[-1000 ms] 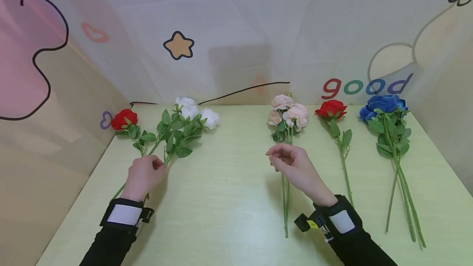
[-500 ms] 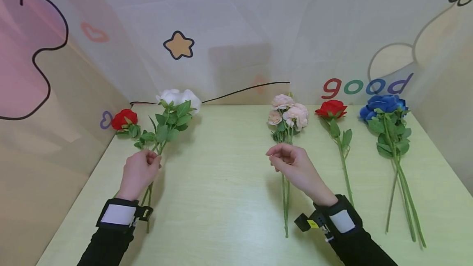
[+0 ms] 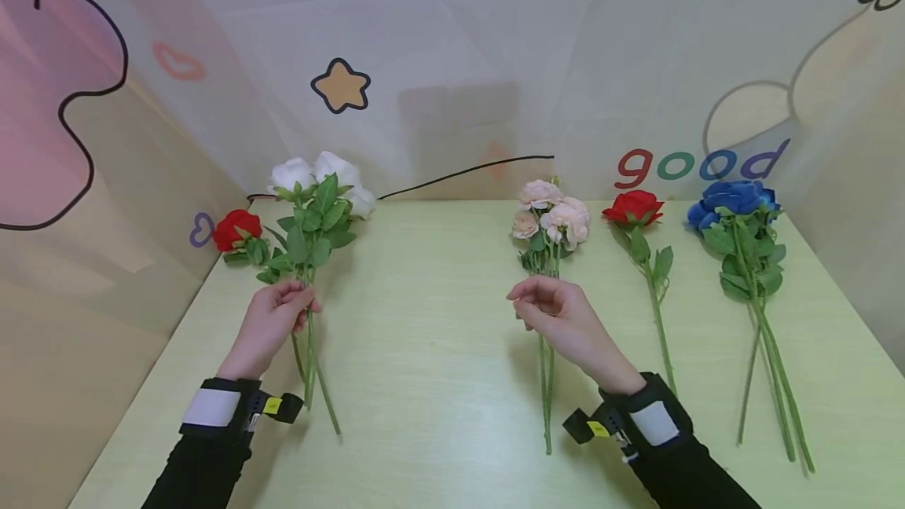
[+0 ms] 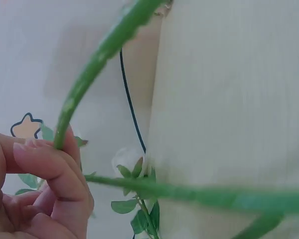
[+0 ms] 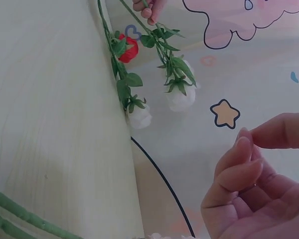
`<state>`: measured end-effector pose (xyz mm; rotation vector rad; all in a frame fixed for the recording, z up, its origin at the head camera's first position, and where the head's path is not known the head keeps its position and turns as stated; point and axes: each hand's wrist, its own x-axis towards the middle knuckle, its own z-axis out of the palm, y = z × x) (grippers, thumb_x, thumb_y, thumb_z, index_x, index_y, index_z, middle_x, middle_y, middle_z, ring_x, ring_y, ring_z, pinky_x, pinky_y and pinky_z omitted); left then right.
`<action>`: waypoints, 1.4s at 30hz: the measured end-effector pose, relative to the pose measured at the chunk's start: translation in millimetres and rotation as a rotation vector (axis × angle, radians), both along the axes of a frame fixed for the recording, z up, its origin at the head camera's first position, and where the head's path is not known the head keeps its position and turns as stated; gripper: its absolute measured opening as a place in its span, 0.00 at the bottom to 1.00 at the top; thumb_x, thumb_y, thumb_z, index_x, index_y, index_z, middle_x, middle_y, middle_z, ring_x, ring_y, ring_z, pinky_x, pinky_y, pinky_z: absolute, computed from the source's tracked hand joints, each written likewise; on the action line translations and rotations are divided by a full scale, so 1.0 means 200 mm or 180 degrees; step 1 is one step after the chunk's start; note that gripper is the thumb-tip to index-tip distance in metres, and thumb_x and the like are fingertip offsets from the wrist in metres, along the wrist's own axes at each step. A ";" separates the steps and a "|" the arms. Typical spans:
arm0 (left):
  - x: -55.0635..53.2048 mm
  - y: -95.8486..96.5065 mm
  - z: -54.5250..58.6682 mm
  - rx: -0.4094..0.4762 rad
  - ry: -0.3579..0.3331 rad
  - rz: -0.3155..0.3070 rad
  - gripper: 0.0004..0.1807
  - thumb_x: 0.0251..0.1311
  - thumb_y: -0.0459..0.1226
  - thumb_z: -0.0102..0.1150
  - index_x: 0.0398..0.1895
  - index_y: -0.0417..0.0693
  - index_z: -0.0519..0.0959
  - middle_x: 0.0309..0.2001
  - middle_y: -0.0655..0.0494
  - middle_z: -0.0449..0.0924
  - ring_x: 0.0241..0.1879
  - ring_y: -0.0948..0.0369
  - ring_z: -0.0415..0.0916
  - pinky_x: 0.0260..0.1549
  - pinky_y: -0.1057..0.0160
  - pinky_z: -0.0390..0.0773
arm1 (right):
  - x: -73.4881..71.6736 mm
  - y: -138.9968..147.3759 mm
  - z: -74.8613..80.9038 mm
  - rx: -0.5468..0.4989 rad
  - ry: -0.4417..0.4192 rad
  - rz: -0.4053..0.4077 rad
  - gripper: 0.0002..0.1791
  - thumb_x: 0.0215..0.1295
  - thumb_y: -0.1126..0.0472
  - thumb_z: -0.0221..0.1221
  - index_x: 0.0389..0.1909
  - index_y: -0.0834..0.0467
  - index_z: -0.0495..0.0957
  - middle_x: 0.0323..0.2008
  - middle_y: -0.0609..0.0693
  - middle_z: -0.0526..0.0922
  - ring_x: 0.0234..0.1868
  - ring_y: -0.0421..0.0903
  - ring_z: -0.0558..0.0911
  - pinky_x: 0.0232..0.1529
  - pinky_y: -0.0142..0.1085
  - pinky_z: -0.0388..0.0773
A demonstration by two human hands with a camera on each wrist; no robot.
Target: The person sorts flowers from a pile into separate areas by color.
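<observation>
My left hand (image 3: pixel 265 324) pinches the stem of a white rose (image 5: pixel 182 97) between thumb and fingers, at the left of the head view. In the left wrist view, one green stem (image 4: pixel 82 84) ends between the fingertips and a second passes behind them. Another white rose (image 5: pixel 139 117) hangs lower, beside the table surface in the right wrist view. Left of these lies a red rose (image 3: pixel 236 230), partly hidden by leaves. My right hand (image 3: pixel 562 320) hovers over the stems of the pale pink flowers (image 3: pixel 566 222), fingers loosely curled, nothing held.
To the right lie a second red rose (image 3: pixel 634 209) and several blue roses (image 3: pixel 735 206), stems pointing toward me. All are on a pale wooden table (image 3: pixel 438 383). A printed cloth backdrop (image 3: pixel 452 38) rises at its far edge.
My left hand has turned and brought the white rose left and more upright; its blooms moved up and left, and stem ends now show below the hand. The right hand stays put.
</observation>
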<state>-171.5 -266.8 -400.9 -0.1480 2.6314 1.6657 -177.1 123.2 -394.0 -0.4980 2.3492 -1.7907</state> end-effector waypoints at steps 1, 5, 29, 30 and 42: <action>0.00 0.00 0.01 0.0099 -0.0008 -0.0012 0.15 0.71 0.39 0.46 0.44 0.32 0.69 0.31 0.51 0.78 0.23 0.66 0.66 0.22 0.70 0.71 | 0.00 0.00 0.00 -0.0003 0.0000 0.0007 0.07 0.66 0.64 0.55 0.42 0.62 0.77 0.32 0.58 0.77 0.29 0.53 0.75 0.29 0.33 0.72; 0.00 0.01 0.03 0.0360 -0.0003 0.0012 0.15 0.71 0.41 0.46 0.43 0.34 0.67 0.30 0.56 0.77 0.24 0.67 0.65 0.22 0.72 0.70 | 0.00 0.00 0.00 -0.0020 -0.0007 0.0038 0.07 0.66 0.64 0.55 0.42 0.62 0.77 0.33 0.59 0.77 0.29 0.51 0.75 0.30 0.33 0.73; -0.02 0.29 -0.01 0.1360 0.0096 -0.0180 0.16 0.67 0.43 0.52 0.42 0.37 0.67 0.34 0.54 0.77 0.27 0.66 0.74 0.30 0.72 0.77 | 0.09 -0.29 -0.13 0.0355 0.0037 0.1049 0.14 0.67 0.58 0.55 0.47 0.63 0.77 0.35 0.55 0.81 0.33 0.47 0.79 0.35 0.36 0.76; -0.02 0.31 -0.02 0.1358 0.0123 -0.0203 0.16 0.67 0.43 0.52 0.42 0.36 0.67 0.34 0.53 0.77 0.27 0.66 0.75 0.31 0.71 0.78 | 0.10 -0.32 -0.14 0.0347 0.0000 0.1121 0.14 0.67 0.58 0.56 0.47 0.63 0.77 0.35 0.53 0.81 0.33 0.46 0.80 0.34 0.35 0.76; -0.05 0.51 -0.03 0.1214 0.0272 -0.0384 0.16 0.65 0.41 0.55 0.39 0.34 0.69 0.33 0.44 0.78 0.27 0.61 0.78 0.30 0.68 0.80 | 0.14 -0.37 -0.15 0.0273 -0.0031 0.0847 0.13 0.64 0.56 0.59 0.42 0.61 0.73 0.26 0.51 0.77 0.24 0.43 0.75 0.26 0.31 0.72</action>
